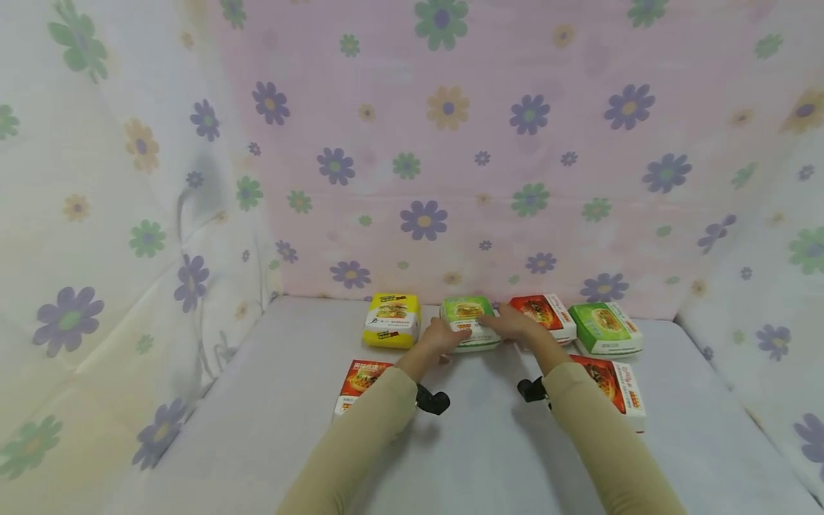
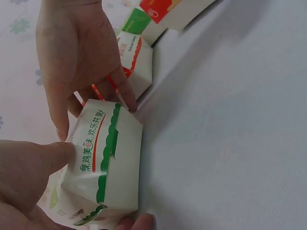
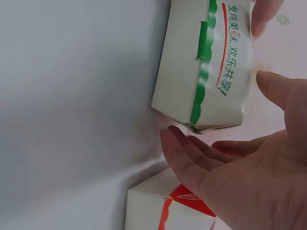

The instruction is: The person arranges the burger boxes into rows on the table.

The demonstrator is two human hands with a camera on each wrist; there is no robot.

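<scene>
A green-and-white burger box point(image 1: 468, 312) sits on the pale surface near the back, between my two hands. My left hand point(image 1: 440, 339) holds its left end, the thumb pressing on the lid and the fingertips point(image 2: 144, 222) at the side wall, low down. Around the other end is my right hand point(image 1: 517, 325), its fingers point(image 3: 184, 153) fairly straight beside the box and its thumb near the lid's far edge. Whether the right fingertips touch the box cannot be told. Just right of that hand lies a red-and-white burger box point(image 1: 542, 315).
To the left stands a yellow burger box point(image 1: 391, 320). Another green box point(image 1: 605, 330) is at the far right. Nearer the front are two red boxes, one left point(image 1: 362, 379) and one right point(image 1: 611, 390), each partly behind a forearm. A flowered cloth wall point(image 1: 386, 214) rises directly behind.
</scene>
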